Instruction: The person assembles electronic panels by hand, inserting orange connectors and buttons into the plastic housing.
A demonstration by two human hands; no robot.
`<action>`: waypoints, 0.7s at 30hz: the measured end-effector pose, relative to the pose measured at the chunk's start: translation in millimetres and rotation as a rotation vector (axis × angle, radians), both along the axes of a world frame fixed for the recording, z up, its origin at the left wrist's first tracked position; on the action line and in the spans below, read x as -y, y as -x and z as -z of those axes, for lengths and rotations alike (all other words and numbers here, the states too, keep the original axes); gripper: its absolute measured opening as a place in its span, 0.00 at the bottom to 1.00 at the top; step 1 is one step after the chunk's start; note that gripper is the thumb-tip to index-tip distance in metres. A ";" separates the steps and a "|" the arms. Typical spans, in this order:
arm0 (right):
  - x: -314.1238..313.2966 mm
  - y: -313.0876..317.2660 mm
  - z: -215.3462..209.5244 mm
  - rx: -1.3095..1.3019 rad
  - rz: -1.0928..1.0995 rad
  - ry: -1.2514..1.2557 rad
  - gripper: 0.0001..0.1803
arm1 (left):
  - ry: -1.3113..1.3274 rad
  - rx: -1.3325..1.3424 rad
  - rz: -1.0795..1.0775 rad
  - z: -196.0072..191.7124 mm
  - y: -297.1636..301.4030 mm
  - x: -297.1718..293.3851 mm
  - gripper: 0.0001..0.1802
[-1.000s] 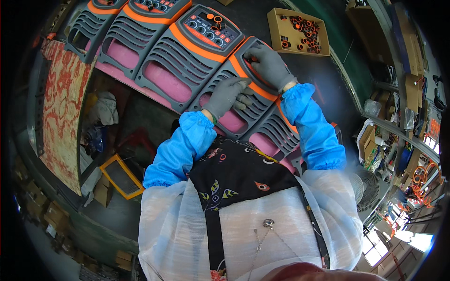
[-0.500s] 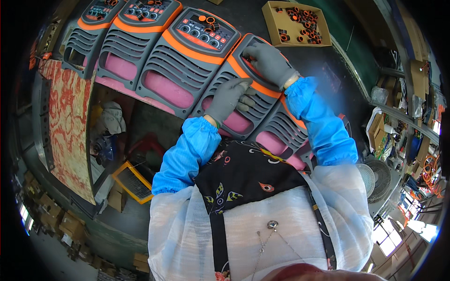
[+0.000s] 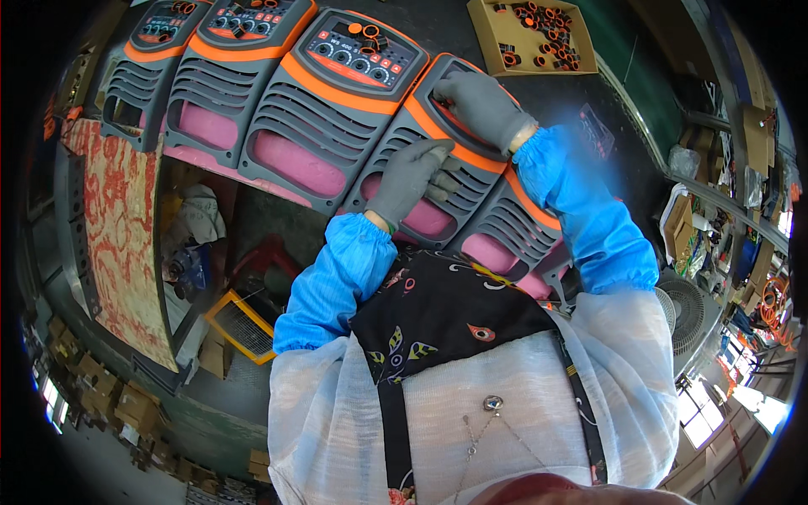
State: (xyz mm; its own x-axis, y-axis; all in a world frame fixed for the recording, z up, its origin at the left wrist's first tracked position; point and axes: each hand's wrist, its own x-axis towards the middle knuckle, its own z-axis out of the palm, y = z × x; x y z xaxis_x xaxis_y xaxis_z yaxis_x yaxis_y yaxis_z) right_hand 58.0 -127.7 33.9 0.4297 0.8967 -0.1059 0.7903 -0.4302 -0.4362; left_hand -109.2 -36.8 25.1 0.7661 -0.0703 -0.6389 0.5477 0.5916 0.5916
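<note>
The left hand [image 3: 410, 178] is lying open-fingered on the grey-and-orange front panel [image 3: 438, 172] near the surface's front edge, the right hand [image 3: 482, 105] is pinching its top, and the panel is looking like stiff, light plastic, best gripped by its rim.

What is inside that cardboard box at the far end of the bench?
The cardboard box holds a loose heap of small orange and black ring-shaped parts, lying on its tan floor. Whatever lies beneath the heap is covered, and the parts are too small to identify further.
</note>
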 end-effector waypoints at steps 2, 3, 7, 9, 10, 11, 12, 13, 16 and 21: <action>-1.3 0.7 -2.1 -0.012 0.003 0.023 0.10 | 0.006 0.001 -0.002 -0.2 0.3 0.1 0.21; -2.7 0.9 -3.2 -0.013 0.004 0.024 0.10 | 0.000 -0.002 -0.003 -0.6 0.3 0.0 0.21; -6.2 2.3 -5.7 0.029 -0.006 0.074 0.09 | 0.008 0.020 -0.014 1.6 0.9 0.2 0.21; -8.5 3.2 -5.9 0.042 -0.004 0.078 0.09 | 0.017 0.019 -0.018 1.9 1.3 -0.1 0.21; -10.1 4.0 -5.7 0.054 -0.027 0.081 0.08 | 0.024 0.016 -0.026 2.3 1.5 -0.6 0.21; -11.7 4.8 -5.3 0.066 -0.050 0.084 0.08 | 0.023 0.021 -0.024 3.0 1.7 -0.9 0.21; -11.4 4.2 -1.7 0.073 -0.048 0.082 0.08 | 0.025 0.024 -0.021 4.1 1.0 -0.8 0.21; -10.4 3.7 3.1 0.113 -0.071 0.079 0.07 | 0.027 0.028 -0.017 5.0 0.3 -0.6 0.20; -16.1 13.3 -2.5 0.199 -0.098 0.092 0.06 | -0.008 0.034 -0.016 5.0 1.0 1.5 0.20; -14.2 14.0 -0.8 0.260 -0.128 0.003 0.05 | -0.134 0.070 0.025 7.4 3.6 9.5 0.19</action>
